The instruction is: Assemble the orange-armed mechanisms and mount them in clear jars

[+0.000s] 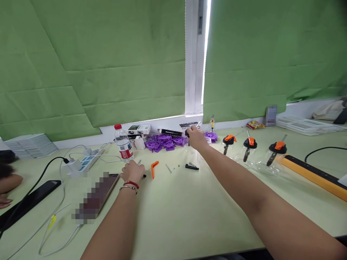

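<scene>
My right hand reaches to the back of the table. Its fingers are closed on a black lid, with a pale rod showing above the hand; a small clear jar stands below. My left hand rests on the table in front of the bottle, fingers curled. A thin silvery piece and a black tip show at its fingers; what it grips is hidden. Between the hands lie an orange bent piece, a thin metal pin, a spring and a black plastic part.
Purple plastic wheels and small boxes line the wall. Black-lidded jars with orange levers stand right, near an orange-black bar. A red-capped bottle, phone, power strip and cables are left, with another person's arm.
</scene>
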